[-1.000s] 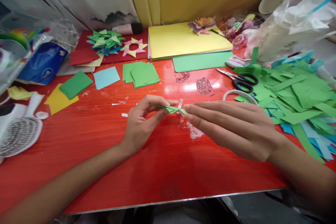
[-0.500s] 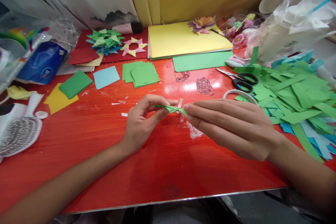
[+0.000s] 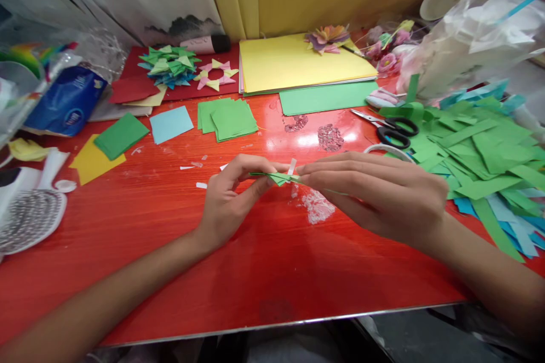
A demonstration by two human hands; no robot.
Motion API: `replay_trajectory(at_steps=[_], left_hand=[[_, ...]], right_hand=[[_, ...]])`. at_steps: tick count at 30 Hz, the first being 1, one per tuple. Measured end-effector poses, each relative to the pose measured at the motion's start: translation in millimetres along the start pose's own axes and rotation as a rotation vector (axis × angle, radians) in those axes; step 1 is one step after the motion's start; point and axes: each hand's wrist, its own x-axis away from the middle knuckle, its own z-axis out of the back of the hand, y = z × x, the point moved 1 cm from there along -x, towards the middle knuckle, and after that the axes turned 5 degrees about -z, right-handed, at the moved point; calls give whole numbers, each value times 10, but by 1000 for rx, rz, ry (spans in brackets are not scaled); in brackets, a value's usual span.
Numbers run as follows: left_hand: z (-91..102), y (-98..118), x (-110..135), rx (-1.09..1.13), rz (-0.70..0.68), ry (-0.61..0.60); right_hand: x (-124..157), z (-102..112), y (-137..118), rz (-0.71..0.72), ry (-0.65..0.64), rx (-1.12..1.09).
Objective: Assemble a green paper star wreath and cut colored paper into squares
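Note:
A small folded piece of green paper is held between my two hands above the red table. My left hand pinches its left part between thumb and fingers. On the other side, my right hand grips the paper's right end with straight fingers laid together; its thumb is mostly hidden. A thin green edge shows along the lower side of those fingers. Just beyond the fingertips lies a small white strip.
Scissors and a tape roll lie beside a heap of green strips on the right. Green squares, blue paper and a folded paper ring sit farther back. At left are a hairbrush and a blue packet.
My right hand has tilted, its fingers now more edge-on along the paper, with a thin green edge showing below them. My left hand has kept its pinch almost unmoved.

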Motion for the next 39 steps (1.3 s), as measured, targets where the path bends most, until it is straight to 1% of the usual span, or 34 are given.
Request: replay_trajectory(at_steps=[3, 7, 12, 15, 19, 23, 26, 29, 32, 36, 39], left_hand=[[1, 10, 7, -40, -11, -10], [19, 13, 31, -131, -47, -26], [45, 3, 55, -219, -109, -79], [52, 0, 59, -227, -104, -98], [52, 4, 70, -186, -15, -98], [46, 38, 62, -149, 83, -101], [36, 71, 31, -128, 179, -157], [29, 80, -1, -120, 243, -227], [31, 43, -15, -80, 327, -253], [35, -24, -15, -35, 435, -273], [38, -48, -21, -30, 475, -294]], right_hand=[[5, -1, -6, -117, 4, -9], [7, 9, -10, -238, 8, -35], [-22, 24, 10, -412, -58, -241], [-43, 22, 27, -506, -113, -333], [-47, 3, 31, -585, -156, -465], [-43, -11, 29, -647, -175, -472], [-37, -33, 49, -704, -215, -501], [-18, -84, 88, -751, -274, -629], [17, -150, 133, -819, -330, -731], [60, -227, 173, -873, -347, -831], [84, -270, 191, -898, -347, -857]])
